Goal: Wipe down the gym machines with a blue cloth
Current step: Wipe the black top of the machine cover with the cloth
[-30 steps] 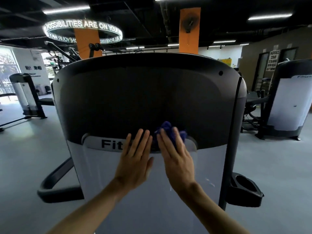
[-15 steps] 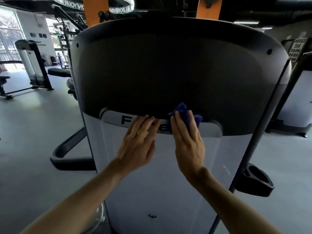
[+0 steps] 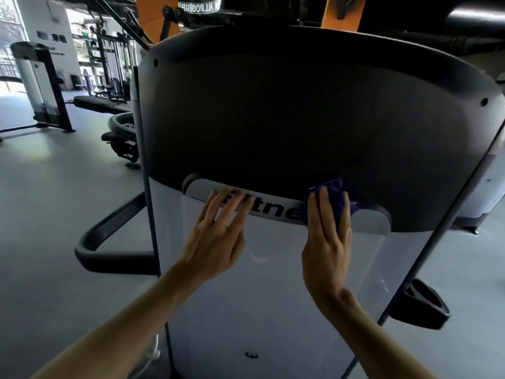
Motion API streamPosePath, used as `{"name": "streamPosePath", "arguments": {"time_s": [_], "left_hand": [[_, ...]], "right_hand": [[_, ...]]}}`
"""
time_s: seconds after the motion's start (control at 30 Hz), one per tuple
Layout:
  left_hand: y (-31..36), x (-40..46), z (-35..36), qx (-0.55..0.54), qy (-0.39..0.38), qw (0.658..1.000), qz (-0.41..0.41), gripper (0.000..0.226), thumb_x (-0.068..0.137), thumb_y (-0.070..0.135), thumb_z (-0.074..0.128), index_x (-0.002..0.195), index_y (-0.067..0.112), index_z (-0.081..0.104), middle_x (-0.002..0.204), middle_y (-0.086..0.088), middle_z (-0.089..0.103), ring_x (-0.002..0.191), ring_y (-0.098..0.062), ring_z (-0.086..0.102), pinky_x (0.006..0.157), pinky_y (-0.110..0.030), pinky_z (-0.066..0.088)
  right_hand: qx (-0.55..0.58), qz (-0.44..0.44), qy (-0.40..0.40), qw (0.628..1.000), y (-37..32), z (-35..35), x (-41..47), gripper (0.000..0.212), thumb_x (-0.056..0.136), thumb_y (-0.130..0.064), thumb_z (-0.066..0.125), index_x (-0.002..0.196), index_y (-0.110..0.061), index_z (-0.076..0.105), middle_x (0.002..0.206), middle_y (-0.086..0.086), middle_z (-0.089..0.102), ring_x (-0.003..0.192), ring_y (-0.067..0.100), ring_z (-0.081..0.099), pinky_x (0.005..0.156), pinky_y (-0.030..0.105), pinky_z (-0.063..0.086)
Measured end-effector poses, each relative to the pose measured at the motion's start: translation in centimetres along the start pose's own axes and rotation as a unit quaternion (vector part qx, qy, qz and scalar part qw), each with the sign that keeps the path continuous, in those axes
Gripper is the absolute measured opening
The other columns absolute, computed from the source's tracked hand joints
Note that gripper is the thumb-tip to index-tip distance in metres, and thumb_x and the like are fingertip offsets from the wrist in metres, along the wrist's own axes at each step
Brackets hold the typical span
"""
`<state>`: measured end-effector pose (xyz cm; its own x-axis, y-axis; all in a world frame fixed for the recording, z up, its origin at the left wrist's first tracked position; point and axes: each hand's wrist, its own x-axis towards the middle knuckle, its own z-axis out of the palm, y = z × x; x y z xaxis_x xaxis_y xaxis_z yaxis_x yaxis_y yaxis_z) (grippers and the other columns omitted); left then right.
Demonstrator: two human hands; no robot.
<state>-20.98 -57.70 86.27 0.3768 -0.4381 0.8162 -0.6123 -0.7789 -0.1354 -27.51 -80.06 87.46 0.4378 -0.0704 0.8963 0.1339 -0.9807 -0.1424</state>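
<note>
A tall gym machine shroud [image 3: 300, 119] fills the view, dark grey on top and pale translucent below, with a grey name strip [image 3: 273, 209] across the join. My right hand [image 3: 326, 236] presses a bunched blue cloth [image 3: 332, 194] flat against the right part of that strip, fingers straight. My left hand [image 3: 216, 233] rests flat on the panel, its fingertips on the strip's left part. Most of the cloth is hidden under my fingers.
A black cup holder [image 3: 420, 307] juts out at the machine's lower right. A curved black frame bar [image 3: 109, 242] reaches over the grey floor at the left. Another weight-stack machine [image 3: 41, 86] and a bench [image 3: 101, 102] stand farther back left.
My right hand has slid the cloth to the right along the strip, uncovering more of the lettering. My left hand has shifted left. The view has come closer to the machine.
</note>
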Motion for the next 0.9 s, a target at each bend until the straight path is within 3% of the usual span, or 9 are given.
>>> {"name": "streamPosePath", "arguments": {"time_s": [0.1, 0.2, 0.27, 0.37, 0.47, 0.6, 0.77, 0.9], "left_hand": [[-1.5, -0.6, -0.1, -0.023, -0.007, 1.000, -0.006, 0.063, 0.099, 0.019, 0.058, 0.156, 0.002, 0.039, 0.161, -0.017, 0.031, 0.150, -0.037, 0.033, 0.120, -0.056, 0.037], [-3.9, -1.6, -0.6, -0.041, -0.026, 0.997, -0.065, 0.077, 0.094, 0.020, 0.071, 0.159, 0.001, 0.033, 0.163, -0.021, 0.032, 0.151, -0.037, 0.033, 0.119, -0.052, 0.040], [-5.9, -2.4, -1.2, -0.038, -0.042, 0.995, -0.079, 0.079, 0.094, 0.019, 0.072, 0.160, 0.002, 0.032, 0.164, -0.021, 0.030, 0.152, -0.036, 0.031, 0.120, -0.049, 0.039], [-8.1, -2.8, -1.8, -0.016, -0.066, 0.997, -0.042, 0.074, 0.098, 0.023, 0.064, 0.161, 0.003, 0.031, 0.165, -0.022, 0.028, 0.153, -0.036, 0.029, 0.122, -0.047, 0.036], [-9.8, -2.9, -2.2, -0.004, -0.069, 0.997, -0.028, 0.070, 0.102, 0.026, 0.054, 0.161, 0.001, 0.029, 0.166, -0.021, 0.027, 0.155, -0.034, 0.028, 0.125, -0.044, 0.031], [-12.0, -3.4, -2.0, -0.006, -0.077, 0.996, -0.038, 0.070, 0.103, 0.029, 0.051, 0.162, 0.001, 0.025, 0.169, -0.018, 0.022, 0.158, -0.029, 0.022, 0.127, -0.044, 0.028], [-13.7, -3.7, -1.3, 0.008, -0.095, 0.994, -0.058, 0.074, 0.105, 0.039, 0.046, 0.162, -0.001, 0.021, 0.172, -0.021, 0.009, 0.160, -0.032, 0.010, 0.129, -0.046, 0.022], [-15.2, -3.9, -0.5, 0.006, -0.112, 0.991, -0.069, 0.078, 0.104, 0.039, 0.048, 0.164, 0.003, 0.012, 0.170, -0.027, 0.001, 0.159, -0.040, 0.005, 0.128, -0.051, 0.023]], "right_hand": [[0.009, -0.106, -0.043, 0.993, -5.6, 2.5, 1.5, 0.080, 0.083, 0.011, 0.054, 0.157, -0.015, 0.036, 0.167, -0.002, 0.023, 0.159, 0.022, 0.003, 0.119, 0.052, 0.023], [0.004, -0.157, -0.094, 0.983, -11.1, 5.3, 3.4, 0.073, 0.088, -0.001, 0.065, 0.156, -0.013, 0.038, 0.166, 0.002, 0.029, 0.157, 0.025, 0.011, 0.122, 0.049, 0.022], [-0.032, -0.190, -0.122, 0.974, -12.5, 6.2, 4.3, 0.070, 0.091, -0.004, 0.060, 0.157, -0.013, 0.036, 0.166, 0.004, 0.031, 0.156, 0.029, 0.015, 0.122, 0.049, 0.021], [-0.082, -0.186, -0.135, 0.970, -10.7, 4.5, 4.2, 0.084, 0.081, 0.005, 0.061, 0.158, -0.015, 0.033, 0.166, 0.004, 0.029, 0.157, 0.030, 0.014, 0.117, 0.052, 0.026], [-0.106, -0.101, -0.105, 0.984, -7.9, 2.1, 2.3, 0.094, 0.074, 0.019, 0.065, 0.157, -0.015, 0.036, 0.168, 0.001, 0.022, 0.159, 0.027, 0.003, 0.117, 0.053, 0.025], [-0.088, -0.037, -0.058, 0.994, -8.4, 2.8, 1.5, 0.096, 0.072, 0.026, 0.067, 0.156, -0.013, 0.038, 0.167, -0.002, 0.023, 0.159, 0.027, 0.006, 0.117, 0.053, 0.028], [-0.101, -0.127, -0.086, 0.983, -13.9, 6.4, 3.7, 0.087, 0.076, 0.017, 0.061, 0.156, -0.010, 0.038, 0.167, 0.003, 0.025, 0.157, 0.032, 0.012, 0.116, 0.054, 0.030], [-0.157, -0.212, -0.134, 0.955, -17.8, 9.4, 5.5, 0.070, 0.089, -0.002, 0.055, 0.157, -0.008, 0.038, 0.166, 0.008, 0.030, 0.156, 0.035, 0.016, 0.121, 0.051, 0.020]]}}
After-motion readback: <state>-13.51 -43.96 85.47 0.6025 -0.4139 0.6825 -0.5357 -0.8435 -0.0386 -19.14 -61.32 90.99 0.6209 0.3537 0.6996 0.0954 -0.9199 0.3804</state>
